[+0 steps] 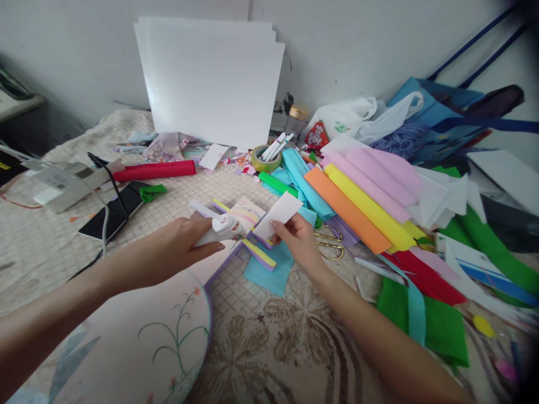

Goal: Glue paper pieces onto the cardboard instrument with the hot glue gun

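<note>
Nearest: painted card (177, 314), rounded at my end, w/ plant stems & red flowers, lying on the patterned cloth (252, 348) of the bench; its narrow neck runs away from me. My L hand (181, 238), wrapped round a white glue gun (226, 224), is over the neck, nozzle pointing R. My R hand (301, 238) pinches a small white card (278, 217) betw. thumb & fingers, just beside the neck. Yellow-&-purple strip (260, 255) juts from the neck's R edge, above blue paper (275, 275). R of my R hand: gold-handled scissors (330, 247). Beyond, to R: orange paper (347, 210) & yellow paper (366, 207); to L: black tablet (112, 212), red roll (155, 170). Farther: tape roll (266, 164) w/ markers (275, 147) inside. Farthest: white boards (210, 78) leaning agst. wall.
</note>
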Motion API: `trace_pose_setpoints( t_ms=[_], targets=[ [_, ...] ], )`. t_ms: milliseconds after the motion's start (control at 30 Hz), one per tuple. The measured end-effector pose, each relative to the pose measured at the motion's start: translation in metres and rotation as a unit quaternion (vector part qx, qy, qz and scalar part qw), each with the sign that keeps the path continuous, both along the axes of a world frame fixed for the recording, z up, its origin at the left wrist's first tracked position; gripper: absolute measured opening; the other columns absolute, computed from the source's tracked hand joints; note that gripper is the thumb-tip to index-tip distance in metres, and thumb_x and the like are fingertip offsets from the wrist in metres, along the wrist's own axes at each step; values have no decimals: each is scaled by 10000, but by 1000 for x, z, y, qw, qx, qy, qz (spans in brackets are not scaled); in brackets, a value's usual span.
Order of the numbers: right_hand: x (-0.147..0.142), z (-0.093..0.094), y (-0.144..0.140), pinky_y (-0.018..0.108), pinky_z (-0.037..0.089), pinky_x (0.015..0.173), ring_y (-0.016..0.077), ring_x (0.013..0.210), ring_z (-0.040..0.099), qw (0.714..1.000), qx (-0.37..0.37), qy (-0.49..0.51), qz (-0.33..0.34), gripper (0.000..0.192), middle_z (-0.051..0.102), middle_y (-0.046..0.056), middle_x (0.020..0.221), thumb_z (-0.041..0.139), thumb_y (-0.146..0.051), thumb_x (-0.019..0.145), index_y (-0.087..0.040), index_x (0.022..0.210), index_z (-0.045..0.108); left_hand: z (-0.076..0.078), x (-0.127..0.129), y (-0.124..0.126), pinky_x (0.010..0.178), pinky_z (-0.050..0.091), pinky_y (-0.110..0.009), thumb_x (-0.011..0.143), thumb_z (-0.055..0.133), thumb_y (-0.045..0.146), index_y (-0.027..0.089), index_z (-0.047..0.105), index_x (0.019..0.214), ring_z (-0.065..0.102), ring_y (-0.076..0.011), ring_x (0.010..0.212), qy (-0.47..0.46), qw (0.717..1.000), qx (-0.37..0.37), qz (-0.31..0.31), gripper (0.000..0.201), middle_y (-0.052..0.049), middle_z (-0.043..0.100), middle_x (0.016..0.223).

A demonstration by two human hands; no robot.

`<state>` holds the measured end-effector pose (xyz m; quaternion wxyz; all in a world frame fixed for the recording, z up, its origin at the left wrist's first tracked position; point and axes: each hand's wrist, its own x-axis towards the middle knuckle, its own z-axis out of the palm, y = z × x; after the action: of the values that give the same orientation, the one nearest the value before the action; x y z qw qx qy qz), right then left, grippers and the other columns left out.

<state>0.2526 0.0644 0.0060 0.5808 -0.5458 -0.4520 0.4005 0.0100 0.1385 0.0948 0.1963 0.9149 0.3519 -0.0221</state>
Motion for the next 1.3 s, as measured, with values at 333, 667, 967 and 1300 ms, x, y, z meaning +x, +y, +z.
trace_pose_setpoints(
  t_ms=[333,667,967,1300],
  targets=[
    [-1,1,0,261,470,506,125,509,576,1000,-9,9,0,223,611,-28,611,650,-377,786,-181,871,587,-2,0,2,561,307,-326,876,452,550,256,512,777,544,-203,629,6,1000,-2,-1,317,-28,566,662],
    [-3,0,-1,269,472,499,133,491,574,1000,-6,15,12,229,621,-25,591,659,-392,779,-190,856,583,-2,0,2,557,301,-305,884,430,566,218,537,789,518,-184,605,29,1000,4,11,376,-18,551,659],
    [-7,3,-2,308,483,524,157,507,584,999,-29,40,16,267,639,-8,616,660,-453,768,-209,808,559,10,3,-5,560,301,-304,922,376,526,205,517,826,527,-191,635,33,999,-2,-12,364,-25,551,679],
    [-5,2,-3,308,473,525,154,506,575,999,-24,39,14,242,638,-7,625,653,-433,782,-206,813,574,11,7,-4,573,296,-305,931,394,484,202,514,859,502,-187,626,31,999,-9,-20,316,-24,539,691]
  ],
)
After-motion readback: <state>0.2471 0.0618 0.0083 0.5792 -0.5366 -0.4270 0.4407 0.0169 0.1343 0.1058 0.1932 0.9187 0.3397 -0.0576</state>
